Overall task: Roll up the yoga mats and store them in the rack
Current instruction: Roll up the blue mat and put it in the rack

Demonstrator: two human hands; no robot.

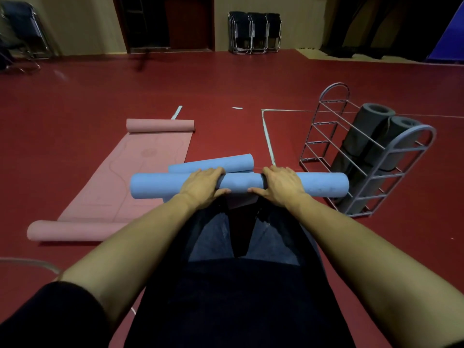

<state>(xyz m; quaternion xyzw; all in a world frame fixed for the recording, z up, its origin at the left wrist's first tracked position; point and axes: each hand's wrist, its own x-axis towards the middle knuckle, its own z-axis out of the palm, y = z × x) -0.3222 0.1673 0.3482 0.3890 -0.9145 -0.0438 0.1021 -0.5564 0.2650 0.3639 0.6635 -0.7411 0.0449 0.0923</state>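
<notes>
A blue yoga mat (pixel 155 185) lies rolled into a long tube across the floor in front of my knees. Its far end (pixel 221 162) is curled into a second, smaller roll just behind. My left hand (pixel 202 185) and my right hand (pixel 282 185) both grip the near roll from above, thumbs on my side of it. To the left a pink mat (pixel 130 172) lies flat with both ends curled. On the right stands a grey wire rack (pixel 391 156) holding two rolled grey mats (pixel 369 126).
The floor (pixel 75 109) is dark red with pale tape lines (pixel 268 136). Folded chairs (pixel 254 32) lean on the back wall, and more chairs (pixel 22 33) stand at the far left. A dark doorway (pixel 165 21) is at the back.
</notes>
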